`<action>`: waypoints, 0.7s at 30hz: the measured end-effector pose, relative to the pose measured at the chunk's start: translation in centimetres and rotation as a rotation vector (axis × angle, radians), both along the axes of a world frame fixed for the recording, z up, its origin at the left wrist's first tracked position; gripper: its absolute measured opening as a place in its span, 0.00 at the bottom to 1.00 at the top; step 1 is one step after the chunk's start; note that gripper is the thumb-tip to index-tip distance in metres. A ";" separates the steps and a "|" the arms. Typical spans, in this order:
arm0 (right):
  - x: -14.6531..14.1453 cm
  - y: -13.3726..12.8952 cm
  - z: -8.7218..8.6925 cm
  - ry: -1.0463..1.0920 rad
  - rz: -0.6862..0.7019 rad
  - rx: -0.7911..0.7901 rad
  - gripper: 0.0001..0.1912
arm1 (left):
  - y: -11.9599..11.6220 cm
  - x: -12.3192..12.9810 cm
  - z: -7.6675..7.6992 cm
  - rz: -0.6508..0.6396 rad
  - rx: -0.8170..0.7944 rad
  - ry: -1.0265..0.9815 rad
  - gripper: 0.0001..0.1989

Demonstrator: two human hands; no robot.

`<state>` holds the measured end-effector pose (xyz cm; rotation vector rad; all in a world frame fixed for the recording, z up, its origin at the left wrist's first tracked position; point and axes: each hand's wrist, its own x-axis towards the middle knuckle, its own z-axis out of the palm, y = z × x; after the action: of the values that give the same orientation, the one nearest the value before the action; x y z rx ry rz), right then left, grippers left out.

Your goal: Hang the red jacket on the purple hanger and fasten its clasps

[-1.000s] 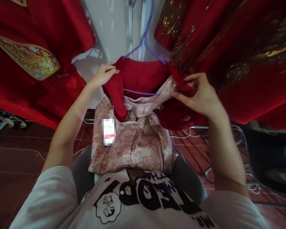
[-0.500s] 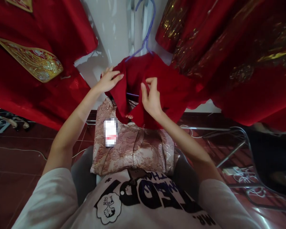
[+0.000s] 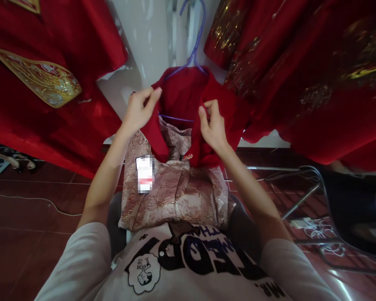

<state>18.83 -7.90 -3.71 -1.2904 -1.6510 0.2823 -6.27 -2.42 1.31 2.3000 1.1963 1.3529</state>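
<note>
A small red garment [image 3: 183,90] hangs on a purple hanger [image 3: 193,53] in front of me, its front parted so the hanger's lower bar shows. My left hand [image 3: 141,108] is closed on the left front edge near the collar. Fingers bent, my right hand [image 3: 213,123] pinches the opposite edge. Below, a shiny pink patterned garment [image 3: 175,196] lies across my lap, its upper part showing through the opening. A phone [image 3: 144,174] with a blurred screen rests on its left side.
Red garments with gold decoration hang at the left [image 3: 94,46] and right [image 3: 269,62]. A metal-framed dark chair [image 3: 351,209] stands at the right, with white cables [image 3: 321,234] beneath. Shoes [image 3: 23,161] lie at the far left on the red tiled floor [image 3: 21,217].
Both hands have moved apart, spreading the red garment's front wider and exposing more of its inside and the hanger bar. My left hand's fingers have closed on the edge.
</note>
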 end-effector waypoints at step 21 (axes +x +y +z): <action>-1.6 2.3 -0.8 0.263 0.351 -0.141 0.27 | -0.5 5.4 -7.2 -0.261 -0.108 -0.230 0.17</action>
<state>17.24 -5.58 -4.54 -1.0078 -1.6440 0.7601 -0.91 -2.90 -5.91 2.0730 0.8436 1.3743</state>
